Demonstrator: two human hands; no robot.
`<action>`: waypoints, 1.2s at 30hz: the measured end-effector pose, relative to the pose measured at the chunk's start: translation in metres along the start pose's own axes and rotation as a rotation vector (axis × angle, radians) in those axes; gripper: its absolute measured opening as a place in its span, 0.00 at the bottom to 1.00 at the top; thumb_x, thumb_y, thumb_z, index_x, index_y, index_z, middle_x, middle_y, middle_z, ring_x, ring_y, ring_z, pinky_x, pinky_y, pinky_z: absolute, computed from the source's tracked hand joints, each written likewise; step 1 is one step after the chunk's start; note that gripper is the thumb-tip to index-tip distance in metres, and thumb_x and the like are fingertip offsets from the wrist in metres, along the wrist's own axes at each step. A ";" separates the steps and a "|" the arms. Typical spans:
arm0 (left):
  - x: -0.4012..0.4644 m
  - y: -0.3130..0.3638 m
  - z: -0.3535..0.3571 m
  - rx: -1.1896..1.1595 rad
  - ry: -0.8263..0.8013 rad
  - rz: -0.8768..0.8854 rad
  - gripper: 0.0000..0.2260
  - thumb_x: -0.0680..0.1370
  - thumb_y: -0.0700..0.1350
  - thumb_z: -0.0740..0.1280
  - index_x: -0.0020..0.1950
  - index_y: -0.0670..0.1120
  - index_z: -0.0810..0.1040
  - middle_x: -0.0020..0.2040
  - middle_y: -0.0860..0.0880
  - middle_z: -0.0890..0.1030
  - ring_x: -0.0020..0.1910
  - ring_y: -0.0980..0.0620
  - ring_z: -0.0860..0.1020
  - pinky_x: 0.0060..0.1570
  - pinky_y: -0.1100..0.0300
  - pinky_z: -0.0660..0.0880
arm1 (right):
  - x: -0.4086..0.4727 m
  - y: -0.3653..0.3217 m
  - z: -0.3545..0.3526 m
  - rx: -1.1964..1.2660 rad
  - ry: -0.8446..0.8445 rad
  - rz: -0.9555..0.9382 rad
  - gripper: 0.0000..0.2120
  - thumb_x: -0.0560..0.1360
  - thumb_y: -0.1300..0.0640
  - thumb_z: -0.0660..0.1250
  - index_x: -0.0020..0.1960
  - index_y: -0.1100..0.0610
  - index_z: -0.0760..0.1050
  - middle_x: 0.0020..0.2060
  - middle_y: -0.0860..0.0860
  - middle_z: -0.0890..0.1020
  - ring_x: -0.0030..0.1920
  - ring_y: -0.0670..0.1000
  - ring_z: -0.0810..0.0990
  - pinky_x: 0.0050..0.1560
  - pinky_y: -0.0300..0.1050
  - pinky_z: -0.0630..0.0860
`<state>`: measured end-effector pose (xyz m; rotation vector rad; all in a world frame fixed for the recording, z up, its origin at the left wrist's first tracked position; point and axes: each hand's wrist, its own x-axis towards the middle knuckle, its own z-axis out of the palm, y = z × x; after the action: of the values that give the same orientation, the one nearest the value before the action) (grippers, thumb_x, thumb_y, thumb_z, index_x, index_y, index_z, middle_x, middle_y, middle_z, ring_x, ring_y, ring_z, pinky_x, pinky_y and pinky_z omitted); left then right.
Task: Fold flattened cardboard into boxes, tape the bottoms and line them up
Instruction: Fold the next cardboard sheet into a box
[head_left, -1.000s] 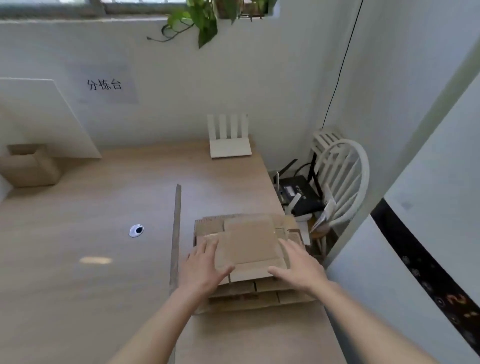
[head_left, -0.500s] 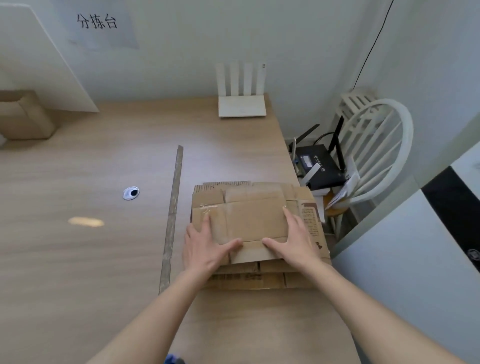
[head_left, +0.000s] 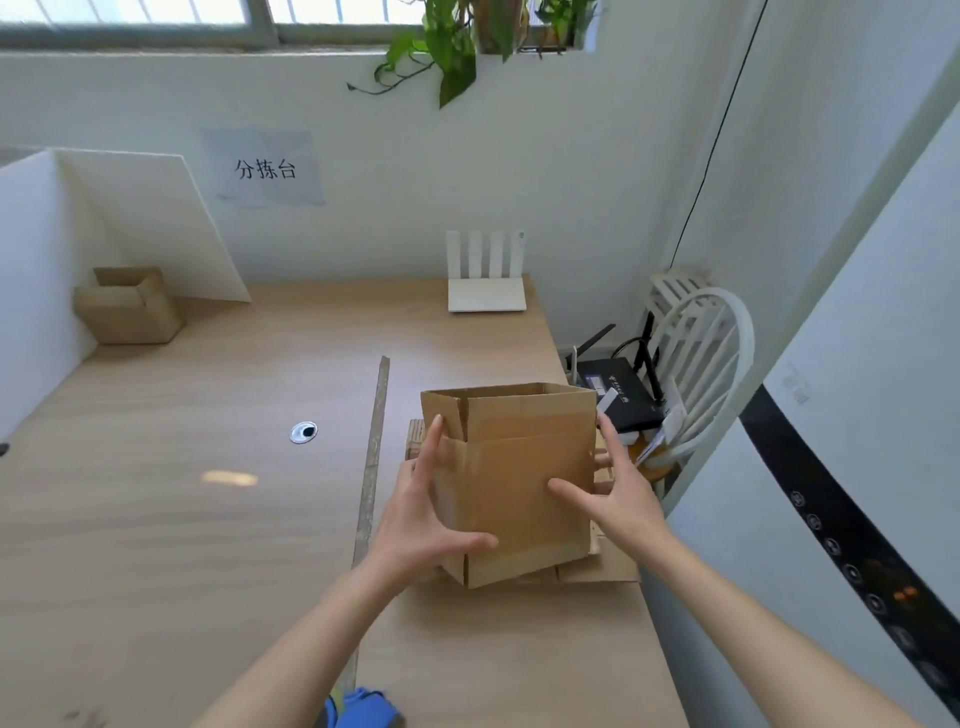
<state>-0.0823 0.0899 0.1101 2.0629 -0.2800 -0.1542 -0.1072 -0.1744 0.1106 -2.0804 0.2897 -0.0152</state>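
Observation:
A brown cardboard box (head_left: 519, 467), opened into an upright sleeve with its top open, is held just above a stack of flattened cardboard (head_left: 597, 569) near the table's right edge. My left hand (head_left: 421, 514) grips its left front corner, fingers up the left side and thumb across the front. My right hand (head_left: 618, 499) grips the right corner, thumb on the front face, fingers round the side. A formed box (head_left: 127, 312) stands at the far left by the wall.
A thin wooden strip (head_left: 371, 467) runs along the wooden table (head_left: 182, 519) left of the stack. A white router (head_left: 487, 291) stands at the back, a cable grommet (head_left: 303, 432) mid-table, a white chair (head_left: 701, 364) beyond the right edge, a blue object (head_left: 363, 709) at the bottom.
The top flat sheet, earlier pressed flat on the stack under both hands, is now lifted and opened into an upright box shape between my hands.

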 end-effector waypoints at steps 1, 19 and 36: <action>-0.010 0.001 0.000 -0.034 0.005 0.022 0.60 0.57 0.58 0.85 0.75 0.75 0.46 0.68 0.64 0.65 0.68 0.57 0.69 0.67 0.51 0.72 | -0.012 -0.001 -0.001 0.014 -0.004 -0.014 0.51 0.65 0.30 0.76 0.77 0.25 0.46 0.65 0.45 0.75 0.60 0.51 0.79 0.62 0.57 0.78; -0.187 -0.050 0.060 0.021 -0.078 0.142 0.46 0.69 0.62 0.77 0.77 0.72 0.49 0.71 0.64 0.61 0.67 0.69 0.64 0.61 0.68 0.67 | -0.189 0.082 0.022 -0.059 -0.112 0.044 0.13 0.73 0.39 0.75 0.51 0.41 0.74 0.62 0.32 0.77 0.62 0.43 0.77 0.65 0.57 0.77; -0.212 -0.058 0.044 0.298 -0.240 0.075 0.53 0.66 0.67 0.77 0.75 0.75 0.38 0.83 0.52 0.48 0.80 0.51 0.55 0.73 0.48 0.64 | -0.187 0.069 0.027 -0.456 -0.448 -0.050 0.51 0.71 0.33 0.73 0.80 0.30 0.40 0.64 0.41 0.60 0.52 0.45 0.74 0.43 0.35 0.76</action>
<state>-0.2895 0.1356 0.0363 2.3263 -0.5551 -0.3326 -0.2987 -0.1443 0.0581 -2.4650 -0.0413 0.5240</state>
